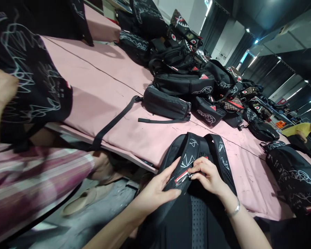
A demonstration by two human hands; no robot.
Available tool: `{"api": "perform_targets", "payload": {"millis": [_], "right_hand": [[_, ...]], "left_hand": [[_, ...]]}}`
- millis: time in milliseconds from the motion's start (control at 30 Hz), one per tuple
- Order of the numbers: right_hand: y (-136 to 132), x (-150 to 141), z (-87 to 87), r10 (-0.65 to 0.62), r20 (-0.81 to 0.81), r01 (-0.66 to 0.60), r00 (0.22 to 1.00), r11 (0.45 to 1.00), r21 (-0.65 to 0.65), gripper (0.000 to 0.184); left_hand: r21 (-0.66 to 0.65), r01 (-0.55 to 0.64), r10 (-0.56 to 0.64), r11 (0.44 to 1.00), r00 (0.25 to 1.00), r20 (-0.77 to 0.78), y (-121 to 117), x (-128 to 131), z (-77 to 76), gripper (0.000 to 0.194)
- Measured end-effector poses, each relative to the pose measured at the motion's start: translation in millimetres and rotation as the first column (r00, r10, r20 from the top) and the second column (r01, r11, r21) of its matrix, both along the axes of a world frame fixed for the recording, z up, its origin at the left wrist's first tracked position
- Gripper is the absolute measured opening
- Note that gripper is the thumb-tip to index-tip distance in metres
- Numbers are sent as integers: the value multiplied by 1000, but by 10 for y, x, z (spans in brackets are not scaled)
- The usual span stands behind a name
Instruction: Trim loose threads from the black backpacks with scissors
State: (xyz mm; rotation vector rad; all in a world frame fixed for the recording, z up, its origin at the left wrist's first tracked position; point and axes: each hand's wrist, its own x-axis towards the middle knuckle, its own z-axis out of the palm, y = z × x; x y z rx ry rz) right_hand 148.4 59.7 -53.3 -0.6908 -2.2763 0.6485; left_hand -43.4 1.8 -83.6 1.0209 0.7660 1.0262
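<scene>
A black backpack [194,214] leans against the table edge in front of me, its padded back and straps facing up. My left hand [162,188] is closed around one shoulder strap [188,152], which bears white scribbled lines. On that strap sits a small red and white strip [181,176] with a shiny metal-looking part beside it. At the strip, the fingertips of my right hand [206,173] are pinched together; a small dark piece shows at them, too small to name. The second shoulder strap [221,152] lies to the right of this hand.
The pink-covered table [124,135] runs into the distance. Several black bags, including a boxy one [166,102], are piled along it. At left, another person's hand [2,86] is by a scribbled black bag [41,79]. A person in yellow [298,129] works far right.
</scene>
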Motion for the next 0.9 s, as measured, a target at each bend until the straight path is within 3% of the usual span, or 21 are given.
{"api": "perform_targets", "payload": {"millis": [167, 233, 600, 733, 900], "right_hand": [[-290, 148, -72, -346, -137, 337, 928, 938, -80, 13], [-407, 222, -85, -409, -132, 405, 903, 912, -58, 15], [-655, 273, 3, -428, -33, 427, 903, 890, 159, 21], [-764, 227, -31, -512, -9, 496, 859, 826, 267, 26], [-895, 234, -72, -604, -21, 571, 797, 741, 353, 30]], "left_hand": [[49, -34, 33, 998, 999, 25, -34, 142, 52, 85], [34, -53, 52, 998, 998, 23, -53, 206, 83, 84], [4, -130, 130, 992, 991, 13, -159, 437, 188, 80], [-18, -135, 135, 991, 991, 19, -154, 492, 185, 84], [-24, -226, 227, 974, 974, 5, -152, 615, 200, 81]]}}
